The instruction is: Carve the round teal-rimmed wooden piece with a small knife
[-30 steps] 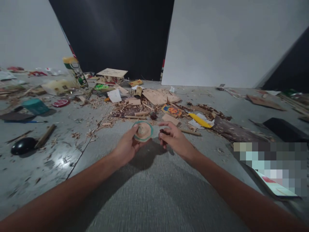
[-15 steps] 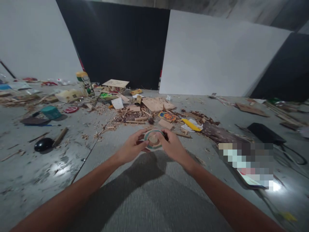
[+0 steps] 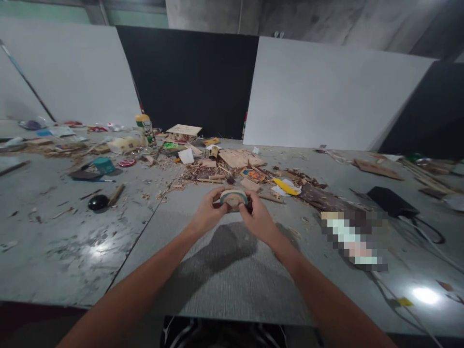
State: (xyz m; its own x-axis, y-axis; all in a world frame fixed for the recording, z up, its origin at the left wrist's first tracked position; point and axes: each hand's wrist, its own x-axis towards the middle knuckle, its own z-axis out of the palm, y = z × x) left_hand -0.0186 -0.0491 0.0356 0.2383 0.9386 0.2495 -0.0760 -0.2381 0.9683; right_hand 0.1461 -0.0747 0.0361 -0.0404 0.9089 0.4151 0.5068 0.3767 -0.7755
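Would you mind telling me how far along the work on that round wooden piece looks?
Done: wood shavings litter the table, and the round wooden piece already has a green-painted rim. In hand: left hand and right hand both grip the piece above the table. Left: its centre is bare wood; whether more is planned cannot be told.

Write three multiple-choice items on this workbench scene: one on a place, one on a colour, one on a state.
1. Where does the black oval object lie?
A. left of the hands
B. right of the hands
C. between the hands

2. What colour is the rim of the round wooden piece?
A. red
B. teal
C. yellow

3. How is the round wooden piece held?
A. lying free on the table
B. by the left hand alone
C. by both hands

Key: 1 A, it sits on the table far to the left. 2 B, a teal band rings it. 3 C, left hand and right hand both grip it.
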